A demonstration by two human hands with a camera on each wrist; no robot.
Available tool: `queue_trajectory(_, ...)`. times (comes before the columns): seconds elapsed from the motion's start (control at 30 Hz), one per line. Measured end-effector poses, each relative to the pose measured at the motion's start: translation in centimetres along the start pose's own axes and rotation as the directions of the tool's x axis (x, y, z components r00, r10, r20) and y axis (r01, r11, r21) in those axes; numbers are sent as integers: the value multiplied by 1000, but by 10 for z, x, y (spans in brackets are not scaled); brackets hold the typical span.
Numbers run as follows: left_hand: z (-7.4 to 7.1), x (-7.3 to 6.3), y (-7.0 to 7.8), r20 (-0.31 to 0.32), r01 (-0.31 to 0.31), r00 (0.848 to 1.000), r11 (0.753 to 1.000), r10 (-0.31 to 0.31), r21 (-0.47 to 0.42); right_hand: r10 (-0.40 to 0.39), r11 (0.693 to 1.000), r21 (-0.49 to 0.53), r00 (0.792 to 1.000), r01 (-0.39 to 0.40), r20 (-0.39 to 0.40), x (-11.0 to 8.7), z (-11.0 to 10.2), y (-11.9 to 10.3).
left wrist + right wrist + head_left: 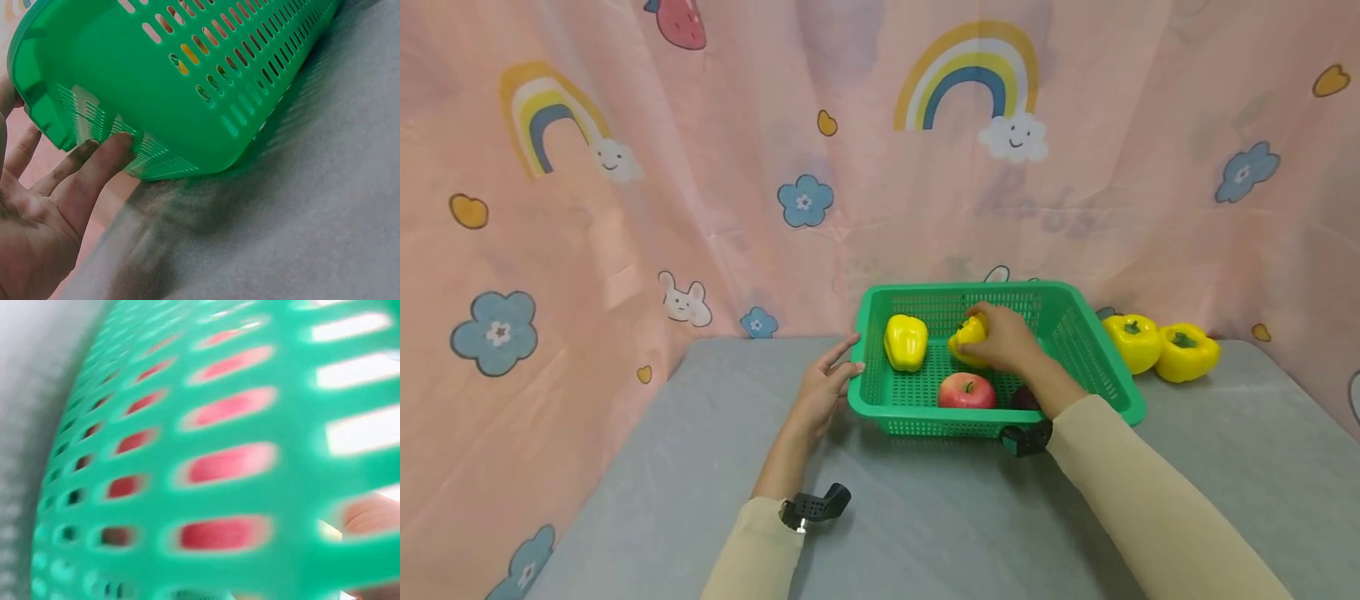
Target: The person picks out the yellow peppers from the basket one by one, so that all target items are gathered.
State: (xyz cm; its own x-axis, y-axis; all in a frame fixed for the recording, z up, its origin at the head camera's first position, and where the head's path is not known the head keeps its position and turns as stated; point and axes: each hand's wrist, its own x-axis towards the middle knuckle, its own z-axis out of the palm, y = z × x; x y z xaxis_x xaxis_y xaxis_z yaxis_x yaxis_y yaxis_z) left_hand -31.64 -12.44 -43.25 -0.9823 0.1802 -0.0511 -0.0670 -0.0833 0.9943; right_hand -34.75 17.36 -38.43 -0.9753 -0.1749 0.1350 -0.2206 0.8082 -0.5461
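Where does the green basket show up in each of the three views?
Head: the green basket sits right of centre.
Left wrist: its slotted side fills upper left and top middle.
Right wrist: blurred slotted wall, nearly everywhere but the left edge.
Shared landmark: grey tabletop (head: bottom; left wrist: lower right; right wrist: left edge).

Soft light is washing over a pink curtain in the head view, a paler patch glowing at left. A shadow is pooling on the gray table beneath the near side of a green basket, while highlights are glinting off a yellow pepper inside. The left-wrist view is showing muted tones, shadow darkening under the basket. In the right-wrist view, the basket's wall is blurring and openings at right are burning out to white.
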Motion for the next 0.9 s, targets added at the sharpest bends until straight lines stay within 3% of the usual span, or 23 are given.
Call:
queue_trajectory(0.4, 0, -1, 1, -4, -6, 1000, 1000, 6, 1, 76, 992, 105, 991, -64, -113, -12, -17, -17)
queue_trajectory(0.7, 6, 0, 0, 1, -16, 1000, 1000, 16, 5, 52, 973, 229, 983, -11, -174, -50, -61, -18)
queue_trajectory(0.9, 5, -3, 0, -21, -12, 1000, 1000, 12, -1, 55, 950, 312, 973, 18, -224, -78, -78, -11)
